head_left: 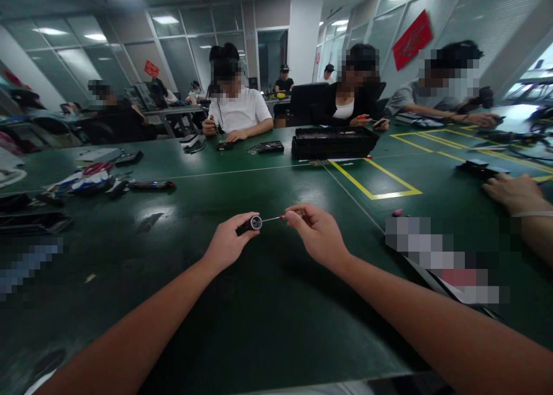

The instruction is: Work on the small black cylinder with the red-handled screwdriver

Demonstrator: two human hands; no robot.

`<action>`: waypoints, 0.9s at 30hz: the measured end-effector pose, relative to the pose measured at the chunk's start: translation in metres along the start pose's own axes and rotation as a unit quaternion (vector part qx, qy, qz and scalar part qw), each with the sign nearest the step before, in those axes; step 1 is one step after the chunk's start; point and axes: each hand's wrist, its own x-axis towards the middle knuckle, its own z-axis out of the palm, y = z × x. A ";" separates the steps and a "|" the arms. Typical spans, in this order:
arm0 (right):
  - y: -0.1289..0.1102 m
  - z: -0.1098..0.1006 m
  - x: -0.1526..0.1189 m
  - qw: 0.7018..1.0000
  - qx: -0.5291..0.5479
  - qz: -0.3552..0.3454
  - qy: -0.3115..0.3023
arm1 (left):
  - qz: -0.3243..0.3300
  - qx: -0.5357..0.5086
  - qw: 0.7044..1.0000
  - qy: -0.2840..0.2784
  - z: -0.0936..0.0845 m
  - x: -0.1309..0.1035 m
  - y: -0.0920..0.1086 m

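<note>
My left hand (227,239) is closed around a small black cylindrical part (256,223) with a pale ring at its round end, which faces me. Between thumb and fingers, my right hand (318,234) grips a screwdriver (282,217) with a red collar and a thin metal shaft. The shaft points left, and its tip is at the round end of the black part; whether it sits inside or only touches, I cannot tell. Most of the screwdriver's handle is hidden by my right fingers. Both hands are above the green table (268,314).
A long black case (334,143) stands across the table beside yellow tape markings (395,196). Cables and tools (93,179) lie at the left. At the right are a paper-like sheet (436,257) and a co-worker's hand (514,193). Several people sit opposite.
</note>
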 end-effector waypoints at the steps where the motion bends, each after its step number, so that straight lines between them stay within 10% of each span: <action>1: -0.001 -0.001 0.000 1.000 -0.029 -0.004 0.003 | -0.003 -0.001 1.000 -0.003 0.000 0.000 -0.001; 27: -0.003 -0.003 0.004 0.983 -0.183 0.025 -0.004 | 0.042 0.011 0.999 0.006 -0.002 -0.001 -0.005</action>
